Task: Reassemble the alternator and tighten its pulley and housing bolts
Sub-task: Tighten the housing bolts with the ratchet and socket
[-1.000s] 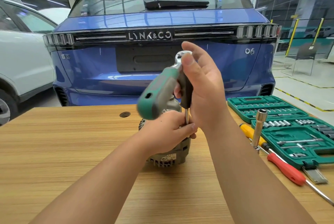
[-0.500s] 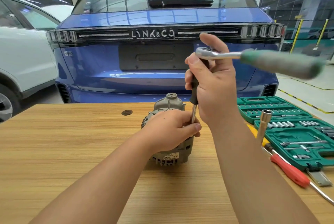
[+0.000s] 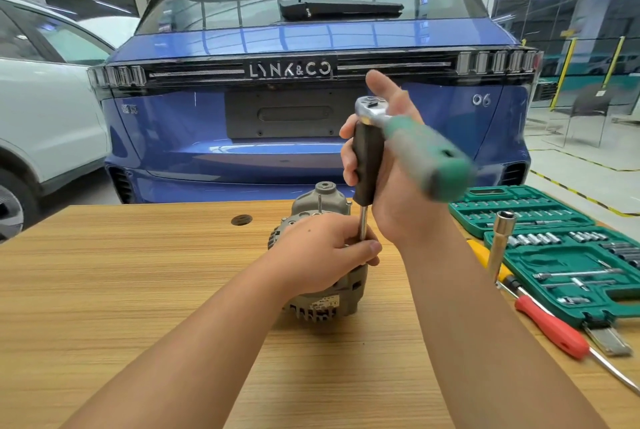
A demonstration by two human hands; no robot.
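Bodywork fills most of my feed: a blue car (image 3: 311,137) stands tail-on beyond the far edge of the table (image 3: 104,290), with part of a white car (image 3: 41,109) to its left. I see the wooden table running across the whole lower view, with a small dark round hole (image 3: 241,220) in its top near the far edge. On its right side lies an open green socket case (image 3: 568,255), its trays holding rows of sockets and bits. Just beside the case a red-handled screwdriver (image 3: 550,328) lies with a yellow-handled screwdriver (image 3: 485,255) beyond it, and a long metal socket (image 3: 500,241) stands upright between the case and my right forearm. Near the middle of the table sits the alternator (image 3: 322,297), a grey finned housing resting on the wood, with a nut on the round end that faces away from me. My left hand (image 3: 325,252) lies over the top of the alternator, fingers curled round the thin metal shaft of a black-handled driver (image 3: 367,165) where it meets the housing. That driver stands upright above the alternator. My right hand (image 3: 398,186) is wrapped round the black handle, index finger stretched upward. A ratchet wrench (image 3: 415,148) sits with its chrome head on the top end of the driver, its green handle blurred and pointing out toward my right, over the back of the right hand.
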